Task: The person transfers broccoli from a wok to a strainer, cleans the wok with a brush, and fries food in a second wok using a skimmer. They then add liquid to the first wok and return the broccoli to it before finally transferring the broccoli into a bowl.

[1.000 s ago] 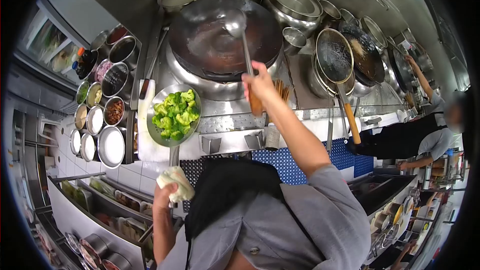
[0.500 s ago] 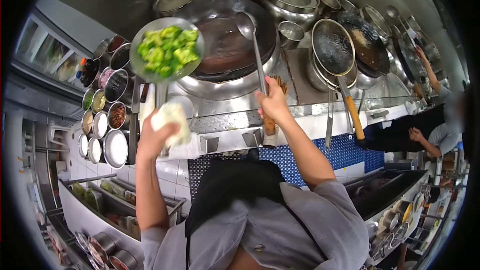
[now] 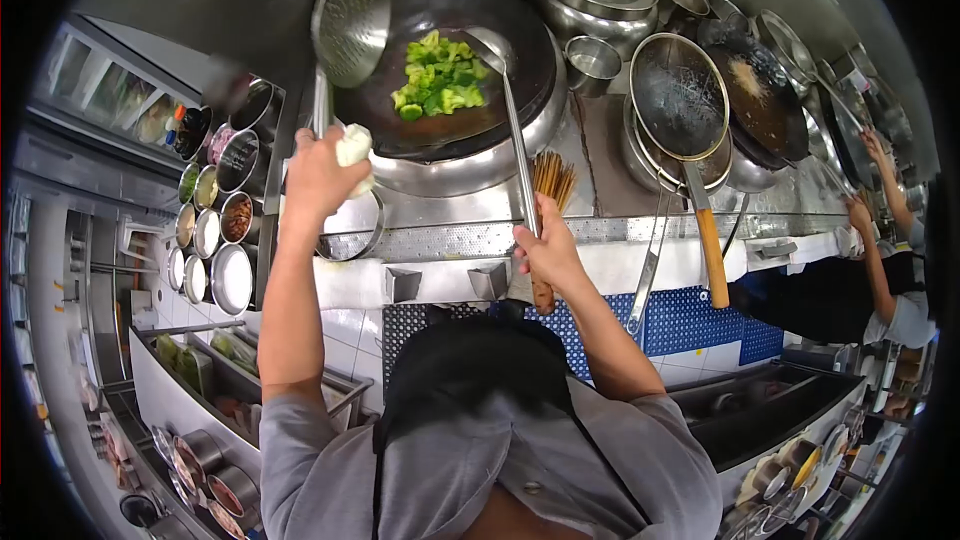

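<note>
To your left, beyond the steel containers [image 3: 236,162] of ingredients, your left hand [image 3: 322,180] is closed around the handle of the perforated strainer [image 3: 352,28], a white cloth [image 3: 356,148] bunched in its grip, with the strainer's bowl tipped on edge over the left side of the wok [image 3: 525,90]. The broccoli florets [image 3: 440,77] lie heaped in the wok, and just right of them rests the bowl of the ladle [image 3: 517,130], whose handle your right hand [image 3: 553,250] grips below the bamboo brush [image 3: 554,180]. Farther right sits a wooden-handled sieve [image 3: 680,95], with a co-worker [image 3: 890,270] well apart from you.
</note>
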`<state>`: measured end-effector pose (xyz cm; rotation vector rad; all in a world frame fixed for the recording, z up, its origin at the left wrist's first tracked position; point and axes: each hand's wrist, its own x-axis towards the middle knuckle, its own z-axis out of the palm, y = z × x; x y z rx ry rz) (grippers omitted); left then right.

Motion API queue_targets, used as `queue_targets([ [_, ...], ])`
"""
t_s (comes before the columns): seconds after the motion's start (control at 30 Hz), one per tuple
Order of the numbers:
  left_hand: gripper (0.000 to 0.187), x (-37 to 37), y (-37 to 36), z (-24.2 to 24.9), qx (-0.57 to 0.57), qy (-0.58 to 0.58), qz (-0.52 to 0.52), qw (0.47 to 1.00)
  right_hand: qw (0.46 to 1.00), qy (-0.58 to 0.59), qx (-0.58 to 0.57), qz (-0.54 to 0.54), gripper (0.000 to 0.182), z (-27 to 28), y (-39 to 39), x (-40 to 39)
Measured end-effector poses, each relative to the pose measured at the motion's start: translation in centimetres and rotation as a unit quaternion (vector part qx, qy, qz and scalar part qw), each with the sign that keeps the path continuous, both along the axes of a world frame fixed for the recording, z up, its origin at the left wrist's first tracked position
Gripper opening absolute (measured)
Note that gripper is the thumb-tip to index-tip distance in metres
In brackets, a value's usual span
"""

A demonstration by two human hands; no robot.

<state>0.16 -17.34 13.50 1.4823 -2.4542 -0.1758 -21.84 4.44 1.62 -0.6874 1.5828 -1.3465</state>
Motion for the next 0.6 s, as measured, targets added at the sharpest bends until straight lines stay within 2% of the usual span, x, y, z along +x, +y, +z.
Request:
queue_targets([
  [0.1, 0.048, 1.6, 1.0, 1.0, -0.028, 0.045, 0.021, 0.998, 0.999, -0.021, 0.037, 0.008, 0.049, 0.8, -0.4, 0.2],
  [0.2, 0.047, 5.8, 0.3, -0.9, 0.043, 0.17, -0.024, 0.984, 1.0, 0.003, 0.004, -0.008, 0.049, 0.4, -0.6, 0.6],
  [0.23, 0.043, 6.6, 1.0, -1.2, 0.193, 0.342, -0.025, 0.919, 1.0, -0.005, -0.01, -0.011, 0.048, 0.2, -0.8, 0.7],
  [0.27, 0.04, 7.5, 1.4, -1.7, 0.264, 0.427, -0.02, 0.865, 0.999, -0.002, -0.032, -0.022, 0.048, 0.1, -0.9, 0.9],
  [0.33, 0.04, 8.5, 2.6, -2.0, 0.295, 0.481, -0.006, 0.826, 0.999, 0.002, -0.011, -0.035, 0.056, 1.4, -1.1, 1.3],
  [0.4, 0.04, 9.3, 3.3, -2.8, 0.319, 0.494, -0.013, 0.809, 1.0, 0.01, -0.014, -0.026, 0.053, 2.6, -1.2, 1.6],
  [0.6, 0.044, 10.4, 2.4, -3.7, 0.328, 0.462, -0.02, 0.824, 0.998, 0.044, -0.047, -0.011, 0.053, 4.9, -1.2, 3.8],
])
